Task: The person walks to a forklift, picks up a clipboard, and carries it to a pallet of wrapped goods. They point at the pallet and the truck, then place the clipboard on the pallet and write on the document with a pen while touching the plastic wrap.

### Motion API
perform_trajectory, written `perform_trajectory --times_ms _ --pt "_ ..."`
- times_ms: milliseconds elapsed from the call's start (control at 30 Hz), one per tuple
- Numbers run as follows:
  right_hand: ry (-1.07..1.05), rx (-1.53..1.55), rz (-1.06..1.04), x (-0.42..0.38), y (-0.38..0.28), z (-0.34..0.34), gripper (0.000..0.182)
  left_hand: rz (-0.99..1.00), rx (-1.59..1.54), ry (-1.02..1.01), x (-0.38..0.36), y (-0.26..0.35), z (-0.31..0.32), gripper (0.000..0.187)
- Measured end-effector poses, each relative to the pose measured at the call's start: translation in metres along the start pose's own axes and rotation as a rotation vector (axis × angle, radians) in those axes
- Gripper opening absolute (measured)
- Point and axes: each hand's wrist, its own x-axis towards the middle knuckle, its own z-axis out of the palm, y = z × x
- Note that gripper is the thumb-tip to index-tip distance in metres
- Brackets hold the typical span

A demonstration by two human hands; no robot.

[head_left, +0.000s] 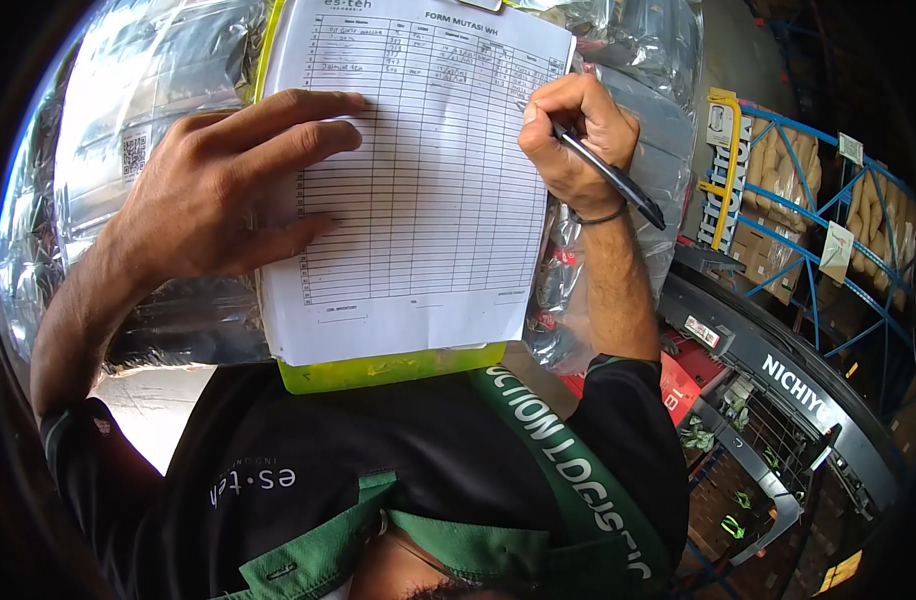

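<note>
A printed form (418, 220) with a ruled table lies on a yellow-green clipboard (393, 370). Handwriting fills several of its top rows; the lower rows are blank. My left hand (233, 175) rests on the left side of the sheet, fingers stretched out and apart, holding nothing. At the sheet's upper right edge, my right hand (583, 140) grips a black pen (618, 178) between thumb and fingers. The pen slants down to the right, its tip end mostly hidden by my fingers near the right-hand columns.
Plastic-wrapped bundles (108, 190) lie under and beside the clipboard. On the right stands a blue-framed rack (813, 240) with sacks and cartons. A dark forklift marked NICHIYU (778, 375) with red parts is below it.
</note>
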Motion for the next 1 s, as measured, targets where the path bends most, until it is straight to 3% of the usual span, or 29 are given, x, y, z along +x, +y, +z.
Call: perform_trajectory --times_ms 1000 --pt "0.037 0.022 0.04 -0.005 0.01 -0.006 0.019 0.005 0.035 0.006 0.0 0.003 -0.001 0.061"
